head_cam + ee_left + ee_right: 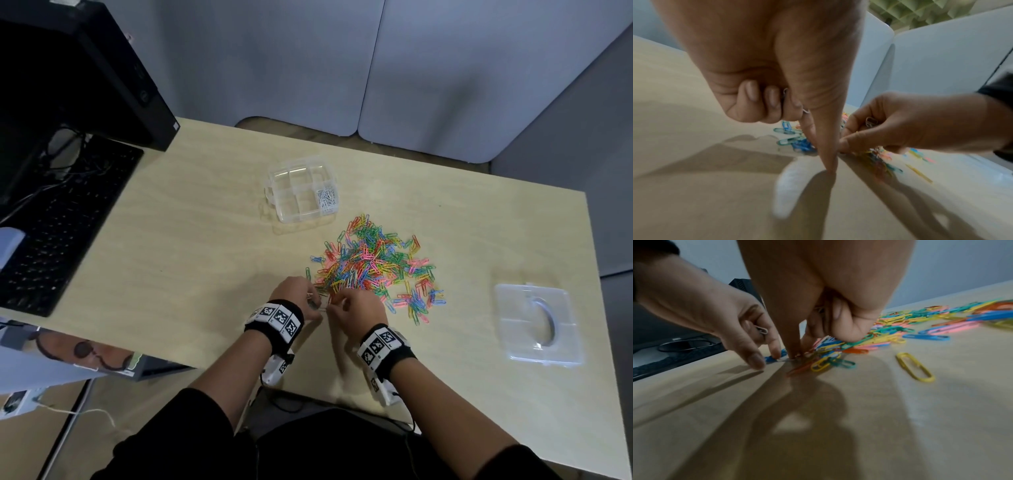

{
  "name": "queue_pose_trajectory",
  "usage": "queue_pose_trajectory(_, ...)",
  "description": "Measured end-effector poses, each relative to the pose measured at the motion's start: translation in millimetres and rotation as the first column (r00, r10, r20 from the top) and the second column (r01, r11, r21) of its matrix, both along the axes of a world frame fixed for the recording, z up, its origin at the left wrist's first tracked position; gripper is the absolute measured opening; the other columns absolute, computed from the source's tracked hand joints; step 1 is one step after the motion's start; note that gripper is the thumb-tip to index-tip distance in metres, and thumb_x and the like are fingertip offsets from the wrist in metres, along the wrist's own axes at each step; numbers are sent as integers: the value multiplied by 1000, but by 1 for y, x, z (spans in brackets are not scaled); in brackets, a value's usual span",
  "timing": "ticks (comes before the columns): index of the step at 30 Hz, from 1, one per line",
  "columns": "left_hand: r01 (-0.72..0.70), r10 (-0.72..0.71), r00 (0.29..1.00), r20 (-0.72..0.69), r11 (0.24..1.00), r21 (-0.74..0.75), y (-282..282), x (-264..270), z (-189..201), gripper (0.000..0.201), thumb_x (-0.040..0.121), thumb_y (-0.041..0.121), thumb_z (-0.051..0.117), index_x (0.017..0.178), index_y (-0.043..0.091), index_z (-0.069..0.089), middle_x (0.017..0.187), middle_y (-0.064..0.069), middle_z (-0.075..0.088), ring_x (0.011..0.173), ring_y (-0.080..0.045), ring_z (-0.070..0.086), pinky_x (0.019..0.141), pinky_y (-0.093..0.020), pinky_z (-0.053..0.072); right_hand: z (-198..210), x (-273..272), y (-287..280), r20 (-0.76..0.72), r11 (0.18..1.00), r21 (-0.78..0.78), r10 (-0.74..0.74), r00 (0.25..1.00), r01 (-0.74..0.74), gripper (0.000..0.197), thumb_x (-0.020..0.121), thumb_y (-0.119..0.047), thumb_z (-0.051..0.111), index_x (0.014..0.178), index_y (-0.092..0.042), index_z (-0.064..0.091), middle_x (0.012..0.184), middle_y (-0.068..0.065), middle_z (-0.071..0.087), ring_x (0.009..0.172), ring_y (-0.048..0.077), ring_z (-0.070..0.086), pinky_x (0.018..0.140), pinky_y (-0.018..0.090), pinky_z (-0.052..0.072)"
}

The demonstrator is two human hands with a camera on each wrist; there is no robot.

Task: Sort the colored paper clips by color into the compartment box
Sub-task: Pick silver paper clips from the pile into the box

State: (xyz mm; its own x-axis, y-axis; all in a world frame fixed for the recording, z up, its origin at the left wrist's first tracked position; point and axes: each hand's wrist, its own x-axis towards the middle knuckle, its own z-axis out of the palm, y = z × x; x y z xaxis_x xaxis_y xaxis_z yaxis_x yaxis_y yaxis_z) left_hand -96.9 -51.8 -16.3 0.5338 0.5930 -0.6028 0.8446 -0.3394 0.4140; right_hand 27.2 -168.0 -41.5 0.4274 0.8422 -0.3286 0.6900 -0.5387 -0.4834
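A keyboard lay at the left of the frame. Below centre, the left hand gripped white clips in its curled fingers. Just right of it, the right hand held clips too, pinching at the near edge of the pile. The box sat above the pile, white clips in its lower right compartment. A lid lay at right.

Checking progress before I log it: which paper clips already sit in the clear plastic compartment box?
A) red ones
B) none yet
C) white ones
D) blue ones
C: the head view shows a small heap of white paper clips in the near right compartment of the clear plastic compartment box; the other compartments look empty, and the coloured clips lie in the loose pile on the table.
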Motion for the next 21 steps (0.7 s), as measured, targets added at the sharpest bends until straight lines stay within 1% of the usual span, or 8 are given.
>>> queue_pose_trajectory(2, 1, -2, 1000, 10, 999, 46, -3, -1, -2, 12, 69, 28, 84, 79, 24, 78, 89, 10, 74, 81, -12, 68, 79, -22, 51, -1, 4, -2, 4, 1000, -21, -18, 1000, 19, 16, 84, -40, 68, 83, -25, 74, 74, -7, 70, 70, 15, 64, 63, 28, 53)
queue_pose_trajectory(4, -11, 7, 999, 42, 997, 78, -5, -3, -4, 10, 72, 30, 82, 79, 25, 78, 90, 10, 74, 85, -13, 68, 82, -24, 53, 0, 10, -5, 2, 999, -37, -32, 999, 32, 16, 84, -37, 67, 78, -22, 72, 68, -7, 67, 65, 15, 62, 58, 25, 48)
queue_pose_trajectory(8, 15, -28, 994, 105, 993, 117, -8, -3, -3, 12, 70, 33, 79, 80, 28, 76, 87, 7, 73, 82, -15, 68, 78, -25, 54, 6, 17, -3, -21, 999, -10, -42, 999, 42, 9, 80, -26, 64, 73, -23, 69, 59, -10, 56, 59, 15, 55, 57, 23, 38)
queue_pose_trajectory(10, 11, -32, 986, 162, 991, 132, -10, -2, -4, 13, 70, 31, 77, 83, 28, 76, 86, 7, 72, 77, -14, 67, 77, -27, 55, 11, 17, 1, -11, 1000, 22, 0, 1000, 0, 7, 80, -22, 63, 78, -24, 70, 61, -9, 56, 61, 16, 56, 58, 24, 39)
queue_pose_trajectory(12, 19, -47, 976, 214, 991, 134, -13, 1, -5, 16, 73, 29, 75, 89, 28, 76, 87, 7, 71, 74, -12, 65, 76, -29, 57, 14, 16, 5, 29, 999, 15, 36, 999, -37, 6, 81, -23, 65, 84, -25, 70, 70, -6, 64, 68, 18, 60, 59, 24, 41)
queue_pose_trajectory(15, 66, -104, 967, 233, 984, 164, -17, 7, -5, 24, 78, 34, 77, 101, 27, 75, 95, 4, 70, 83, -15, 63, 81, -31, 54, 15, 19, 8, 95, 998, -63, 26, 995, -20, 7, 82, -29, 66, 85, -25, 70, 78, -3, 68, 74, 20, 63, 63, 25, 48)
queue_pose_trajectory(19, 60, -105, 959, 264, 983, 173, -19, 14, -9, 29, 79, 37, 78, 105, 26, 75, 101, 4, 69, 89, -16, 60, 80, -27, 47, 16, 25, 3, 58, 993, -108, -31, 998, 37, 7, 83, -28, 67, 81, -23, 73, 74, -2, 68, 68, 17, 61, 63, 25, 51)
queue_pose_trajectory(21, 55, -102, 953, 286, 984, 169, -19, 15, -12, 27, 79, 36, 78, 103, 24, 75, 102, 4, 69, 90, -15, 60, 78, -23, 43, 15, 29, -3, -21, 992, -88, -98, 995, 96, 9, 81, -30, 71, 76, -22, 73, 65, -7, 63, 62, 14, 59, 56, 22, 47)
